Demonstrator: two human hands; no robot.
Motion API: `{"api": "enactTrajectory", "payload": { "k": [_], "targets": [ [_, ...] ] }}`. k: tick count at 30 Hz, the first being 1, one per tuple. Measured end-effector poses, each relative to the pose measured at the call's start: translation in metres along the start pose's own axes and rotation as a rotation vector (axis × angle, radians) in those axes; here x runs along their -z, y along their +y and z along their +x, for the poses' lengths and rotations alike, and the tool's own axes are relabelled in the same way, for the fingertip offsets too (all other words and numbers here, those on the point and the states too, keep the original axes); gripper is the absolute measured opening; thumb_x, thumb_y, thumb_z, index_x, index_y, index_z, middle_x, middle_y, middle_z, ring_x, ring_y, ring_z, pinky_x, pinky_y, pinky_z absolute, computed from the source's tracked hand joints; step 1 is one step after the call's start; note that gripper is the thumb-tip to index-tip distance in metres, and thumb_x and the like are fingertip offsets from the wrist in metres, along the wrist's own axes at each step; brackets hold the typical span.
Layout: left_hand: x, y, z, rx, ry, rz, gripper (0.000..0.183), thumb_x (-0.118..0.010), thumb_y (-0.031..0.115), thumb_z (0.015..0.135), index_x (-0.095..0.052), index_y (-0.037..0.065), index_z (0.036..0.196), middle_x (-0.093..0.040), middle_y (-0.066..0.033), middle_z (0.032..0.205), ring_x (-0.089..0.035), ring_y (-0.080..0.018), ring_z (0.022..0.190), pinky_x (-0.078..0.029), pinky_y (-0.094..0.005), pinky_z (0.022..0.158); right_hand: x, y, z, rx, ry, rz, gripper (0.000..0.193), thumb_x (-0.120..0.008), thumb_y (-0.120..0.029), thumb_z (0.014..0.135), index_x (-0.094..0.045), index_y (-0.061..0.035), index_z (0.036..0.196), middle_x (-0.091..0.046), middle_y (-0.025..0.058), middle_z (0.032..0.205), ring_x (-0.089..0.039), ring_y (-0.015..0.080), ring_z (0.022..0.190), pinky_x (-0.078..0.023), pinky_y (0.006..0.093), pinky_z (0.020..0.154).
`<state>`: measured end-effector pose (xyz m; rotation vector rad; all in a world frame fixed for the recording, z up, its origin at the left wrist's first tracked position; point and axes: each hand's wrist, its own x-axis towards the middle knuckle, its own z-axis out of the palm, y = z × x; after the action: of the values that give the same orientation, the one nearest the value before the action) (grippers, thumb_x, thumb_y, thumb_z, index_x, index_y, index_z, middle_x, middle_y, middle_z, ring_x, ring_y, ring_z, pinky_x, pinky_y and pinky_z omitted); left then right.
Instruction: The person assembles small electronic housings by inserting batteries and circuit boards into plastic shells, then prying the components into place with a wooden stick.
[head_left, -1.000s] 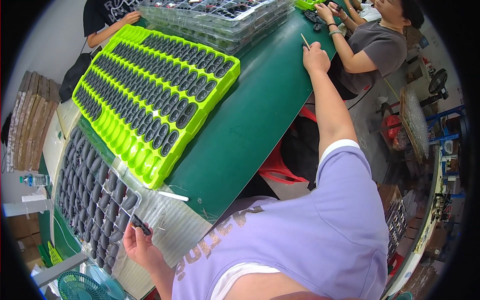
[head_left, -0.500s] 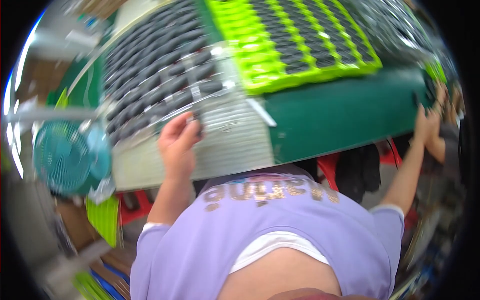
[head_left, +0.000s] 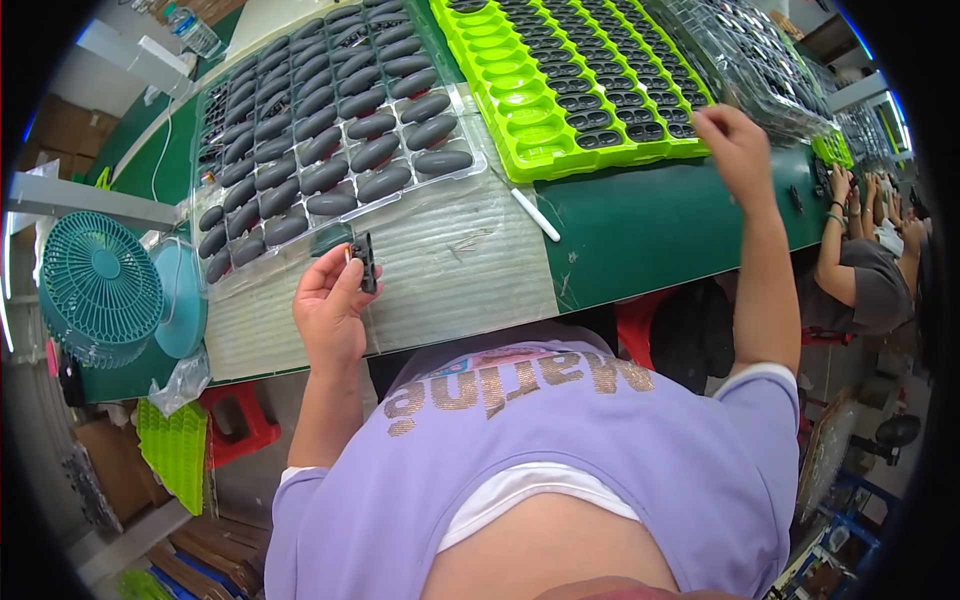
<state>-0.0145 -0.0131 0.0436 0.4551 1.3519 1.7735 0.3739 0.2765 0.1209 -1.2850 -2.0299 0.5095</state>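
My left hand point(head_left: 333, 308) pinches a small black plastic part point(head_left: 366, 263) upright between thumb and fingers, above the pale ribbed mat point(head_left: 450, 270). A bit of orange and white shows beside the part at the fingertips. Beyond it lies a clear plastic tray point(head_left: 350, 212) with rows of dark grey oval shells point(head_left: 384, 182). My right hand point(head_left: 738, 150) is at the near right corner of the bright green tray point(head_left: 560, 165), its fingers curled together and pointing left; what they hold, if anything, is hidden. Black oval parts point(head_left: 597, 138) fill most of that tray; its left column has bare pockets.
A white pen-like stick point(head_left: 535, 215) lies on the mat's right edge. A teal fan point(head_left: 105, 280) stands at left. Clear trays point(head_left: 745, 70) are stacked at far right. Further right, co-workers' hands point(head_left: 840, 185) are at the green table point(head_left: 650, 235). A red stool point(head_left: 240, 425) stands below.
My right hand has come from the far right, near a co-worker's hands, up and left to the green tray's corner. My left hand has lowered slightly, still pinching the black part.
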Motion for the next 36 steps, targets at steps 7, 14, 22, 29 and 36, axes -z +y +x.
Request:
{"api": "enactTrajectory", "payload": {
  "k": [7,14,22,29,36],
  "targets": [
    [0.018,-0.004,-0.004,0.010,0.025,-0.031,0.027,-0.065,0.003,0.090,-0.059,-0.002,0.116,-0.067,-0.0105,0.100,-0.069,-0.0205,0.084,-0.060,-0.0313,0.067,-0.071,-0.046,0.045,0.071,-0.265,-0.091,0.027,-0.070,-0.027,0.086,-0.069,-0.0004,0.089,-0.061,0.0023,0.069,-0.054,0.0112,0.063,-0.044,0.0286,0.060],
    [0.005,-0.008,0.001,0.022,-0.018,-0.040,0.027,-0.065,0.001,0.090,-0.059,-0.003,0.115,-0.067,-0.0116,0.099,-0.069,-0.0203,0.083,-0.060,-0.0306,0.067,-0.145,-0.070,0.125,0.043,-0.341,-0.181,0.029,-0.066,-0.034,0.081,-0.074,-0.0090,0.094,-0.071,0.0100,0.084,-0.067,0.0258,0.080,-0.052,0.0381,0.075],
    [-0.008,-0.007,0.013,0.037,-0.084,-0.002,0.029,-0.065,0.000,0.088,-0.059,-0.003,0.116,-0.067,-0.0116,0.099,-0.069,-0.0203,0.082,-0.059,-0.0303,0.068,-0.217,-0.070,0.204,-0.010,-0.170,-0.366,0.023,-0.068,-0.033,0.083,-0.072,-0.0133,0.094,-0.071,0.0124,0.090,-0.068,0.0307,0.088,-0.053,0.0431,0.080],
    [-0.016,-0.004,0.024,0.111,-0.116,-0.037,0.029,-0.066,-0.004,0.086,-0.060,-0.003,0.114,-0.067,-0.0119,0.098,-0.069,-0.0203,0.083,-0.058,-0.0301,0.070,-0.257,-0.065,0.238,-0.018,-0.253,-0.493,0.025,-0.064,-0.024,0.086,-0.070,-0.0201,0.109,-0.056,0.0099,0.123,-0.060,0.0281,0.110,-0.051,0.0427,0.092],
    [-0.013,-0.010,0.030,0.114,-0.139,-0.006,0.030,-0.064,-0.003,0.087,-0.058,-0.004,0.117,-0.066,-0.0131,0.099,-0.069,-0.0219,0.084,-0.059,-0.0331,0.071,-0.253,-0.067,0.246,-0.028,-0.291,-0.397,0.020,-0.069,-0.027,0.084,-0.072,-0.0218,0.103,-0.057,0.0080,0.121,-0.061,0.0281,0.108,-0.051,0.0422,0.090]
  ]
}}
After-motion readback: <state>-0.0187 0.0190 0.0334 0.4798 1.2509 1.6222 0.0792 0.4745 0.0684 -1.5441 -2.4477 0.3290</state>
